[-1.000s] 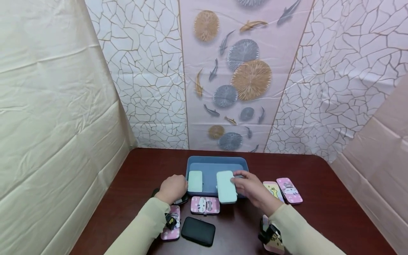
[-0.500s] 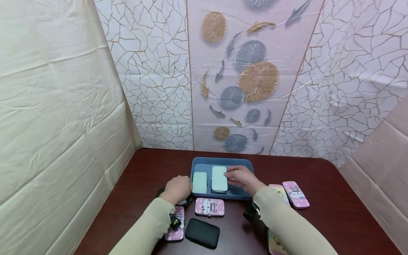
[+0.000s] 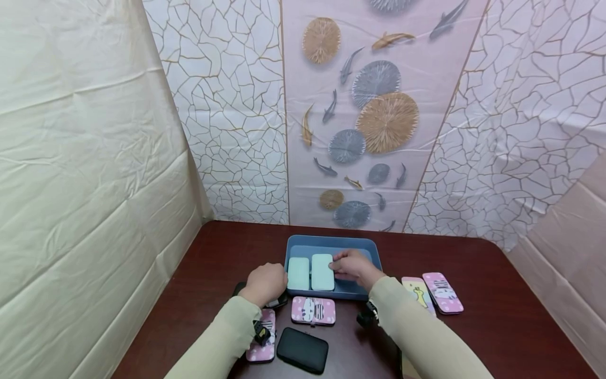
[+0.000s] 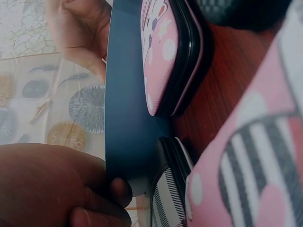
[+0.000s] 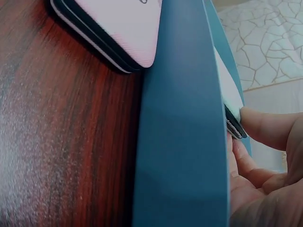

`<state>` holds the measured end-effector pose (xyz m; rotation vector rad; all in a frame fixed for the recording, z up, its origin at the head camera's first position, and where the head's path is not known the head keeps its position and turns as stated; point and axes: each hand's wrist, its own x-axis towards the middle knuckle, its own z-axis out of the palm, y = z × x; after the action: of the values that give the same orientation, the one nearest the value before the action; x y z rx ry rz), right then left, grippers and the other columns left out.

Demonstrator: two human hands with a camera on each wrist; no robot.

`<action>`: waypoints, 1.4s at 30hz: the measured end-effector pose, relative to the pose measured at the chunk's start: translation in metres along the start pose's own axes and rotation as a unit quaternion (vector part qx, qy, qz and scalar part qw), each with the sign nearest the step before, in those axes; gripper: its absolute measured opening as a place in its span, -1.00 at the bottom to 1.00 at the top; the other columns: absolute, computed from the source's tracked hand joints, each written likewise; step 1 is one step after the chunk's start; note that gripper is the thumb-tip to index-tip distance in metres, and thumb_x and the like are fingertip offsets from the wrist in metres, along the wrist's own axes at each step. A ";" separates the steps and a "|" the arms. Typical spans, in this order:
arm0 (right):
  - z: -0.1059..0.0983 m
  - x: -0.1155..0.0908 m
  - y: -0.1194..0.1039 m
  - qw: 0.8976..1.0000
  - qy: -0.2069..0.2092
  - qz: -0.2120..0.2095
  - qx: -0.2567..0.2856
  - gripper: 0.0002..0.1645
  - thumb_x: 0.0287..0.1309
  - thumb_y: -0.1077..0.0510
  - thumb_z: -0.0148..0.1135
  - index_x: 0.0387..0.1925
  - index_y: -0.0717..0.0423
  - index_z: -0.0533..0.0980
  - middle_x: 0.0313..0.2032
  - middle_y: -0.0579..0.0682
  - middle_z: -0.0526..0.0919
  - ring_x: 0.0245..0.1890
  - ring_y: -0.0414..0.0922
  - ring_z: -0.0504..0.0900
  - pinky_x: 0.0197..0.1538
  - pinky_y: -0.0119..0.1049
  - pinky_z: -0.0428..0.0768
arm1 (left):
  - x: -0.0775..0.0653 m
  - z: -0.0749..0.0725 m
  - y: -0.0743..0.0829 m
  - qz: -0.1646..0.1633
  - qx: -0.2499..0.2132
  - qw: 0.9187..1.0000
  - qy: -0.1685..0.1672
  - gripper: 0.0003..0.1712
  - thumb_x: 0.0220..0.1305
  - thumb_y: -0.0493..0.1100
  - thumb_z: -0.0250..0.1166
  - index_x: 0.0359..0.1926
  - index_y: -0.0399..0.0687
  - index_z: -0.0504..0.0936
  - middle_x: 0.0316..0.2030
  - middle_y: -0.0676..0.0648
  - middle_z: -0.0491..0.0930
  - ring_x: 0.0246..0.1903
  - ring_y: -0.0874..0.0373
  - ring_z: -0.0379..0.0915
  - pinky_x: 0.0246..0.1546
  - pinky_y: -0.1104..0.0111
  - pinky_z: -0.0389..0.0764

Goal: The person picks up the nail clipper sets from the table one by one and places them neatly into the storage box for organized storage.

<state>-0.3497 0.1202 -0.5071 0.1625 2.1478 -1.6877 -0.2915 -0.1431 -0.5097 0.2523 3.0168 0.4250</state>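
A blue tray (image 3: pixel 333 240) lies towards the back of the table, and a small mint-green case (image 3: pixel 298 274) rests inside its left end. My right hand (image 3: pixel 356 267) pinches a second mint-green case (image 3: pixel 323 272) by its right side, low in the tray and beside the first. In the right wrist view the thumb (image 5: pixel 267 125) lies on top of that case, fingers below its edge, partly hidden by the tray wall. My left hand (image 3: pixel 266 283) grips the tray's left front corner. In the left wrist view, fingertips (image 4: pixel 120 190) curl over the tray wall (image 4: pixel 130 118).
A pink cartoon case (image 3: pixel 313 310) lies just in front of the tray, a black case (image 3: pixel 303 350) nearer. Another pink case (image 3: pixel 265 350) and a dark one (image 3: pixel 280 301) lie by my left arm. At right are a yellow giraffe case (image 3: pixel 418 293) and a pink one (image 3: pixel 443 292).
My right hand has carried the mint-green case left and down, from over the tray's front edge to beside the other one inside. The left hand keeps its grip on the tray.
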 end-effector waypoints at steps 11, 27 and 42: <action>0.003 0.003 0.003 1.000 0.010 0.009 -0.020 -0.68 0.42 0.30 0.44 0.08 0.37 0.55 -0.01 0.21 0.63 -0.06 0.02 0.76 0.03 -0.12 0.78 | 0.000 -0.001 0.000 0.005 -0.003 1.000 -0.002 -0.48 0.66 -0.12 0.20 -0.59 0.00 0.56 -0.65 -0.04 0.45 -0.64 0.11 0.40 -0.58 0.25 0.43; 0.007 -0.003 0.003 0.986 0.052 -0.045 -0.154 -0.81 0.32 0.23 0.55 -0.30 0.21 0.65 -0.22 0.12 0.72 -0.26 0.00 0.78 -0.21 -0.13 0.77 | 0.003 0.004 -0.003 0.005 -0.010 1.000 0.003 -0.48 0.66 -0.12 0.20 -0.60 0.01 0.54 -0.64 -0.05 0.44 -0.64 0.09 0.37 -0.57 0.23 0.41; 0.009 -0.002 0.004 0.979 0.056 -0.046 -0.191 -0.83 0.31 0.21 0.56 -0.30 0.21 0.70 -0.19 0.11 0.76 -0.28 -0.04 0.80 -0.22 -0.12 0.78 | 0.005 0.005 -0.004 0.002 -0.005 1.000 0.001 -0.44 0.66 -0.12 0.18 -0.63 0.01 0.54 -0.66 -0.04 0.43 -0.65 0.10 0.35 -0.58 0.23 0.39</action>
<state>-0.3443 0.1130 -0.5118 0.0491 2.5525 -1.3038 -0.2967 -0.1440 -0.5161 0.2575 3.0165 0.4410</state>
